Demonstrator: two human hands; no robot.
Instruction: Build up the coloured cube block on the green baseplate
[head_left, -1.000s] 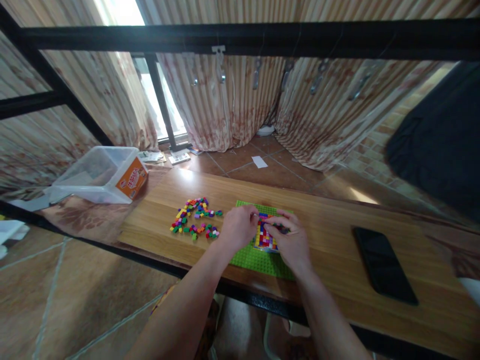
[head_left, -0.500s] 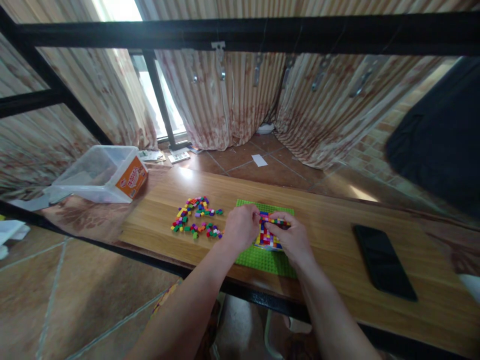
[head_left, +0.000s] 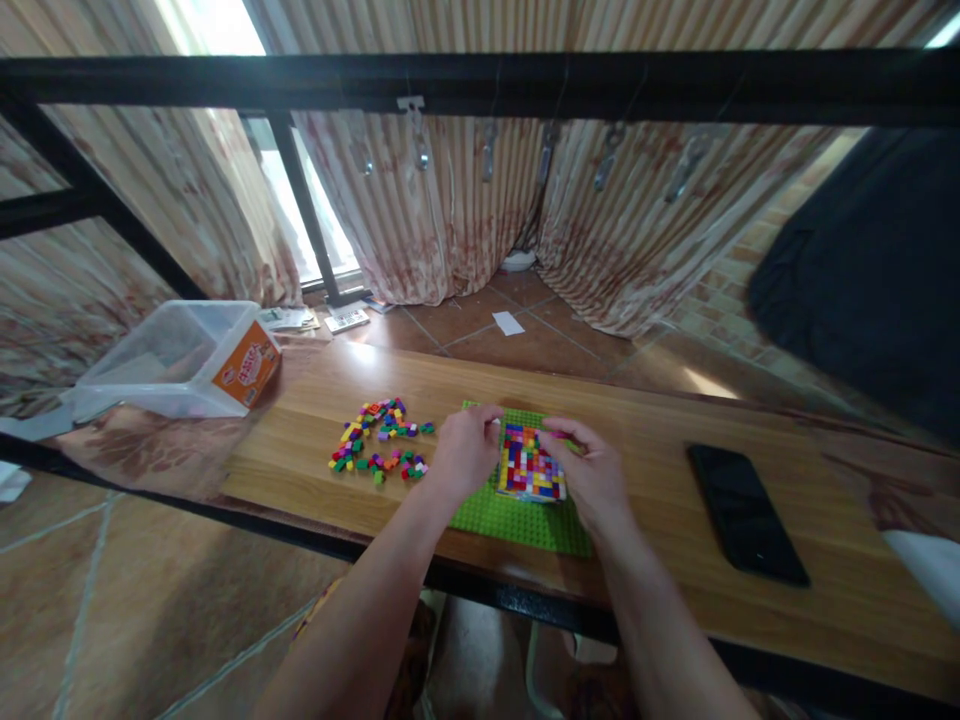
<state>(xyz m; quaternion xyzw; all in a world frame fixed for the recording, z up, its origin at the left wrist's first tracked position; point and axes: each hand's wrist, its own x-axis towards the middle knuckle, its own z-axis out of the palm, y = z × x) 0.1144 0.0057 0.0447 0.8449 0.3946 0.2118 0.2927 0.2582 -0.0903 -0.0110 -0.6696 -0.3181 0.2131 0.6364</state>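
A block of many-coloured toy bricks [head_left: 531,465] stands on a green studded baseplate [head_left: 517,525]. My left hand [head_left: 466,452] is at the block's left side, its thumb and fingertips pinched close together. What lies between them, if anything, is too small to make out. On the other side, my right hand [head_left: 592,468] reaches over the block's upper right edge. Its thumb and forefinger close on a small pinkish toy brick [head_left: 557,435]. Loose coloured bricks [head_left: 382,462] lie scattered on the wood, left of the baseplate.
A black phone [head_left: 746,515] lies on the wooden table [head_left: 645,430] to the right. Beyond the table's left end sits a clear plastic bin [head_left: 180,360] with an orange label. A black metal bar [head_left: 480,85] with hanging clips crosses above, before striped curtains.
My right hand has drawn back a little to the right and my hands are further apart, uncovering more of the block's top. The whole view has shifted slightly.
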